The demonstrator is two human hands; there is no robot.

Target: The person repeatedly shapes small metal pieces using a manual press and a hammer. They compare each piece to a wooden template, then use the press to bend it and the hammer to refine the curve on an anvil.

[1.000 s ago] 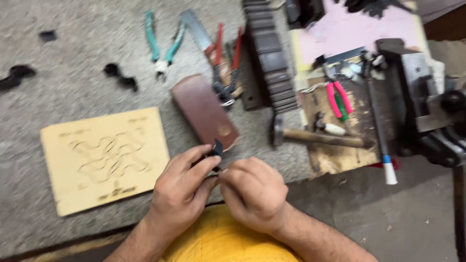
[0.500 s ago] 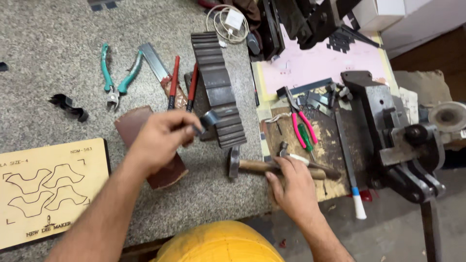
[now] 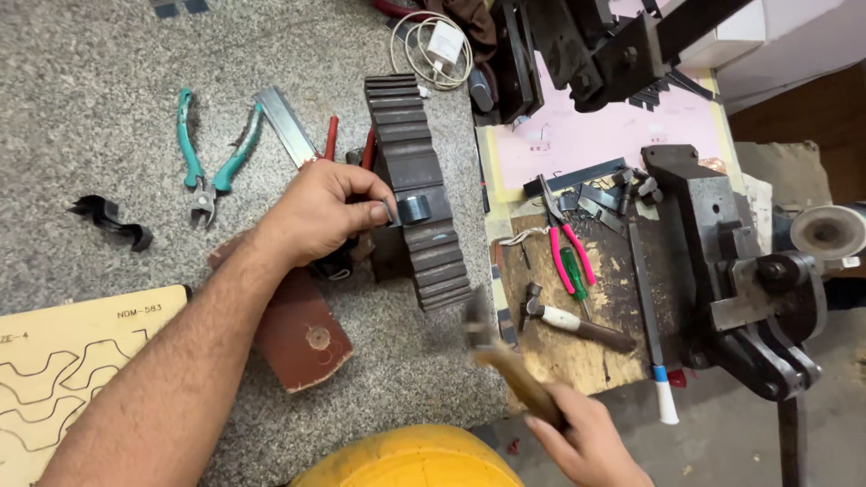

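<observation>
My left hand (image 3: 320,216) pinches a small curved metal strip (image 3: 413,209) and holds it against the side of a long grooved steel block (image 3: 424,243) that lies on the speckled stone bench. My right hand (image 3: 586,440), at the bottom edge, grips the wooden handle of a hammer (image 3: 501,356). The hammer is blurred, its head raised near the block's near end.
Teal pliers (image 3: 212,171), a brown leather-like piece (image 3: 302,338) and a wooden template with wavy cut-outs (image 3: 54,370) lie left. A second hammer (image 3: 577,325), pink pliers (image 3: 570,243) and a file (image 3: 649,316) rest on a board. A bench vise (image 3: 740,280) stands right.
My left hand carried the metal strip up onto the grooved block. My right hand took the hammer off the board and lifted it toward the block.
</observation>
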